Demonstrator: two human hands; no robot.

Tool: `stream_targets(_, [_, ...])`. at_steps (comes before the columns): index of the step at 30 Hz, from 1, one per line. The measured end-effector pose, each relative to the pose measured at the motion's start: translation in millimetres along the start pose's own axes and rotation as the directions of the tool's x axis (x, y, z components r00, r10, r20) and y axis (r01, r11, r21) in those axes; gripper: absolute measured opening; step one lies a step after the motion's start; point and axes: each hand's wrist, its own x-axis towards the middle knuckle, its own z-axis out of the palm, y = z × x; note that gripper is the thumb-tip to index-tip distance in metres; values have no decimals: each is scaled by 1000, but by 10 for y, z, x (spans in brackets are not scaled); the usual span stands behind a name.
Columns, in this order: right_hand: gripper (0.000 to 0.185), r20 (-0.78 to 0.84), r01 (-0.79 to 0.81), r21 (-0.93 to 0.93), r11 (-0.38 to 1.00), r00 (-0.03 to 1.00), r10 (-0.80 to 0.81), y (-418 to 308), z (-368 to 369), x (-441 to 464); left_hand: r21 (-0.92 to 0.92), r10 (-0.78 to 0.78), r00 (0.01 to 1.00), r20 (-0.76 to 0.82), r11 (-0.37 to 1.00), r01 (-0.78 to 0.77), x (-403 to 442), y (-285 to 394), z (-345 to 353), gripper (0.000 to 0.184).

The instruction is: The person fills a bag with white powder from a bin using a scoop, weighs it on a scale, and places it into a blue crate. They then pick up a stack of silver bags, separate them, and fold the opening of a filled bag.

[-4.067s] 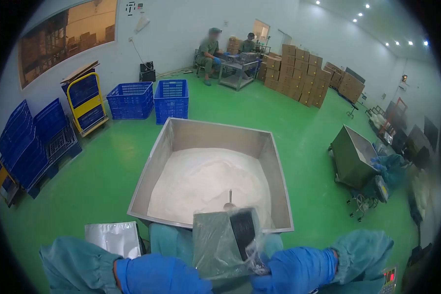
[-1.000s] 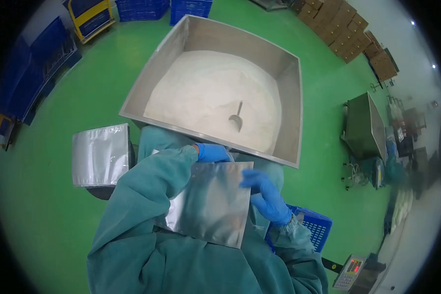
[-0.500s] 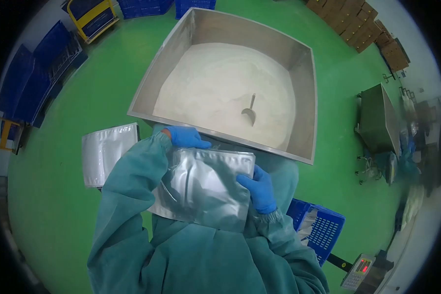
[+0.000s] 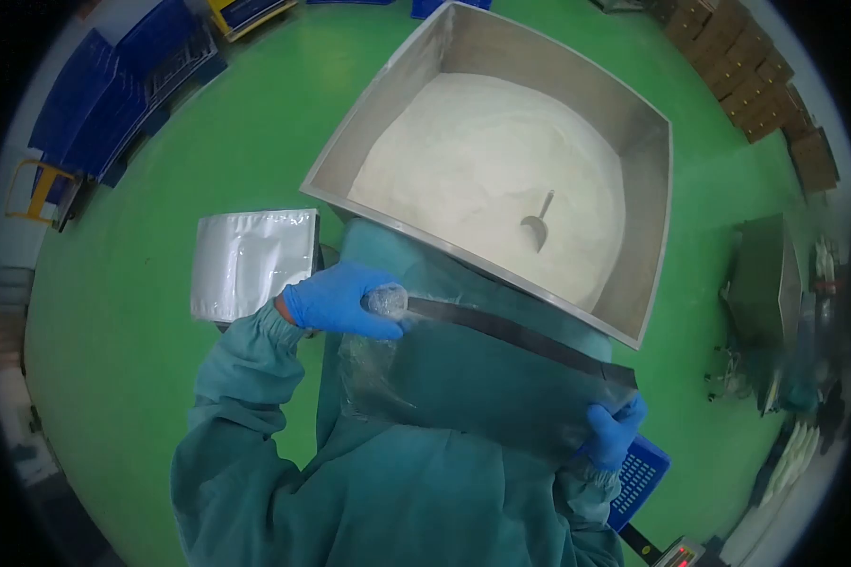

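Observation:
My left hand (image 4: 343,300) is closed round a bunched-up clear plastic bag (image 4: 387,301). From it a foil bag (image 4: 501,378) stretches across my front, with a dark strip along its upper edge; its surface looks green like my gown. Loose clear film hangs below my left hand. At the far right corner my right hand (image 4: 615,430) grips the foil bag, fingers partly hidden. Just beyond the bag stands a steel bin (image 4: 654,217) of white powder (image 4: 482,161), with a metal scoop (image 4: 537,227) lying on the powder.
A stack of silver foil bags (image 4: 253,265) lies left of my left hand. A blue crate (image 4: 641,477) and a scale with a red display (image 4: 681,551) are at lower right. Blue crates (image 4: 95,104) and a steel cart (image 4: 764,283) stand farther off on the green floor.
My hands have moved apart, the right one going right and down. The foil bag has tilted, so its silver face no longer shows. My left hand now clutches bunched clear plastic.

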Motion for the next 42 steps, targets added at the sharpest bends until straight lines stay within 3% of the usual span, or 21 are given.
stream_targets(1, [66, -93, 5, -18, 1000, 996, -7, 70, -71, -2, 0, -7, 1000, -13, 1000, 7, -56, -68, -6, 37])
stream_targets(3, [63, -61, 18, 2, 1000, 998, -18, 24, -170, 35, -300, -62, 997, -54, 953, 43, -225, -335, 27, 37])
stream_targets(9, [47, -97, 135, -175, 975, 983, -153, 233, -928, -45, -333, -212, 977, 26, 920, 208, -1023, -928, 966, 33])
stream_targets(10, [47, -230, 106, -118, 987, 964, -131, 209, -882, -107, -364, -345, 939, -18, 877, 315, -1252, -1002, 1185, 34])
stream_targets(12, [51, -220, 56, -140, 989, 972, -86, 230, -1085, -154, -411, -490, 870, -52, 805, 428, -1513, -1067, 1515, 36])
stream_targets(14, [52, -186, 5, -141, 990, 982, -31, 108, -1056, -146, -562, -553, 655, -514, 795, 229, -1637, -1046, 1713, 43])
stream_targets(15, [52, -166, 7, -148, 989, 986, -32, 127, -1037, -118, -574, -564, 642, -519, 787, 226, -1657, -997, 1734, 43])
stream_targets(17, [49, -213, -6, -89, 996, 977, -13, 195, -985, -29, 55, -527, 728, -439, 793, 607, -1556, -752, 1609, 51])
stream_targets(18, [49, -199, -3, -96, 995, 980, -16, 192, -946, 14, 41, -533, 720, -444, 791, 610, -1446, -665, 1623, 51])
stream_targets(20, [48, -139, -77, -31, 997, 988, 72, 154, -849, 114, 186, -45, 736, -675, 955, 229, -1201, -486, 1714, 50])
stream_targets(23, [45, -182, -123, -48, 991, 977, 112, 239, -807, 229, 94, -154, 709, -688, 950, 298, -1051, -468, 1756, 44])
stream_targets(25, [46, -256, -175, -51, 983, 954, 157, 323, -782, 271, -352, -483, 564, -670, 875, 332, -1158, -1004, 1896, 35])
stream_targets(27, [48, -332, -223, -49, 974, 923, 195, 420, -736, 310, -714, -736, 449, -507, 650, 260, -1416, -1603, 1992, 26])
stream_targets(29, [52, -336, -105, -23, 994, 937, 92, 547, -640, 333, -814, -868, 317, -382, 479, 330, -1861, -2779, 2475, 24])
stream_targets(31, [53, -409, -118, -50, 992, 908, 87, 686, -600, 373, -307, -707, 191, -681, 513, 801, -1957, -3504, 2777, 27])
stream_targets(33, [53, -405, -330, -193, 924, 885, 231, 740, -706, 366, -476, -892, 283, -353, 432, 766, -1728, -3998, 2626, 39])
stream_targets(35, [49, -360, -252, -107, 962, 912, 198, 862, -757, 361, -340, -926, 118, -358, 247, 907, -1278, -4279, 2447, 40])
stream_targets(37, [42, -395, -421, -234, 876, 865, 310, 794, -774, 331, -330, -914, 199, -355, 321, 888, -779, -4325, 2338, 40])
stream_targets(39, [32, -431, -383, -353, 854, 877, 215, 912, -860, 330, -319, -870, 326, -369, 448, 835, 84, -4295, 2186, 39])
stream_targets(41, [26, -481, -450, -125, 884, 807, 343, 1056, -1126, 305, -308, -797, 461, -390, 584, 751, 1041, -4108, 1953, 39])
stream_targets(42, [24, -495, -460, -155, 874, 802, 334, 931, -970, 343, -299, -750, 513, -417, 646, 702, 1490, -4049, 1728, 39])
